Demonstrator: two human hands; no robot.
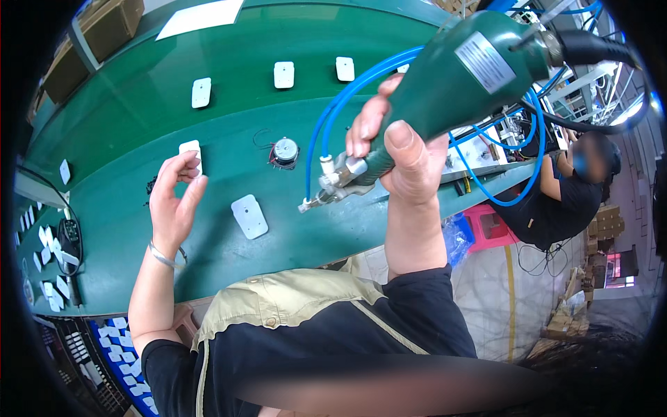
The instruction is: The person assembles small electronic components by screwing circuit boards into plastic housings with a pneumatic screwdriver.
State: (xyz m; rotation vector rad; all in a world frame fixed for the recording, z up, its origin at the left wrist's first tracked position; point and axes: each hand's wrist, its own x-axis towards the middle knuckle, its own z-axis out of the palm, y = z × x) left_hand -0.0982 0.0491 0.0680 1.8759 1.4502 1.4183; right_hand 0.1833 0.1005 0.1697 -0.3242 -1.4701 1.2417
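My right hand (410,149) is wrapped around a large green power screwdriver (445,76), its metal tip pointing down and left over the bench. Blue air hoses (325,111) run to fittings near its tip. My left hand (174,198) is raised at the left, fingers curled and thumb apart, with nothing visible in it. Behind its fingertips is a white rounded plate (191,148); I cannot tell whether they touch. Between my hands lies another white plate (249,217) with small holes. A small round silver motor (284,153) with thin wires sits beyond it.
More white plates (201,92) lie spaced along the far green bench (139,118). Several white pieces (52,243) and a black corded tool (69,236) are at the far left. A person in black (556,194) sits at the right, near a pink stool (488,226).
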